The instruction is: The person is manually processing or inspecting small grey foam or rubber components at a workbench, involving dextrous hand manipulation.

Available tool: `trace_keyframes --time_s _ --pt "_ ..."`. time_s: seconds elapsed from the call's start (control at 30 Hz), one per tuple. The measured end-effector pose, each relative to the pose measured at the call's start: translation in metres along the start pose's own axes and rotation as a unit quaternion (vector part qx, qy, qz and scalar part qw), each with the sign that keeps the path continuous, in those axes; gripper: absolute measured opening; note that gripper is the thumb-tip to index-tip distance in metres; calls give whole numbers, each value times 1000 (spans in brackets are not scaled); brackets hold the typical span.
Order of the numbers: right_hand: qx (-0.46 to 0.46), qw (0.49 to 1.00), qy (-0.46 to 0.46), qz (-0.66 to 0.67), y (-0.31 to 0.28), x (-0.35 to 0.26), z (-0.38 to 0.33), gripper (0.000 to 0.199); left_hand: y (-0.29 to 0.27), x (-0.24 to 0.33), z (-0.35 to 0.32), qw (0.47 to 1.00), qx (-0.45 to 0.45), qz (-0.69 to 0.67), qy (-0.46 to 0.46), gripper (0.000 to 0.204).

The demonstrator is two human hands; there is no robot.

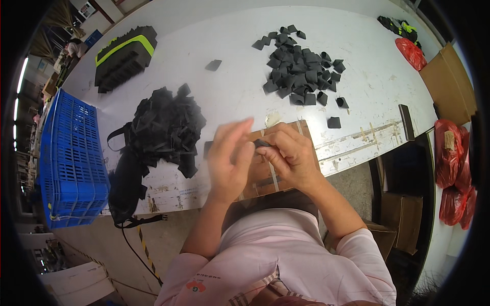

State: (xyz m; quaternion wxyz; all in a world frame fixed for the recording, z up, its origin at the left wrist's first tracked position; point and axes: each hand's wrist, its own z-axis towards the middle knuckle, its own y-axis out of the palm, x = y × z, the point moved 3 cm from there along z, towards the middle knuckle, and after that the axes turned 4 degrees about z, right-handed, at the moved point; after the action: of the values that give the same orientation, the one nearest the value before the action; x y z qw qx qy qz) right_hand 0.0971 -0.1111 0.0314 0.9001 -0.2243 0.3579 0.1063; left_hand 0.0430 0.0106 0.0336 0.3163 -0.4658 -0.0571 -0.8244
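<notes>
Pale pink cloth of the shirt (275,239) sits nearest me, just short of the table (232,94) edge. Beyond it, a brown wooden board (261,176) lies at that edge, under the hands. Over it, I see the right hand (293,158) pinching a small dark piece (262,143) between thumb and fingers. Its visible part runs roughly crosswise, one end towards the left hand (228,155); fingers hide the rest, so I cannot tell its full long axis. The left hand is blurred, fingers straight, thumb apart; I cannot tell whether it touches the piece. On the left, a black heap (166,125) and a blue crate (74,158) limit my side room. Farther off, bare tabletop opens between that heap and a pile of dark folded pieces (301,69). A banded dark stack (125,56) stands far left.
</notes>
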Motion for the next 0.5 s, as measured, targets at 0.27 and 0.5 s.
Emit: trace_keyframes --time_s 0.27,0.5 --pt "5 997 69 40 -4 -16 6 21 0 -7 -10 959 47 -242 -137 10" --pt "21 999 42 1 -5 -16 7 22 3 3 -2 977 -37 -193 -86 15"
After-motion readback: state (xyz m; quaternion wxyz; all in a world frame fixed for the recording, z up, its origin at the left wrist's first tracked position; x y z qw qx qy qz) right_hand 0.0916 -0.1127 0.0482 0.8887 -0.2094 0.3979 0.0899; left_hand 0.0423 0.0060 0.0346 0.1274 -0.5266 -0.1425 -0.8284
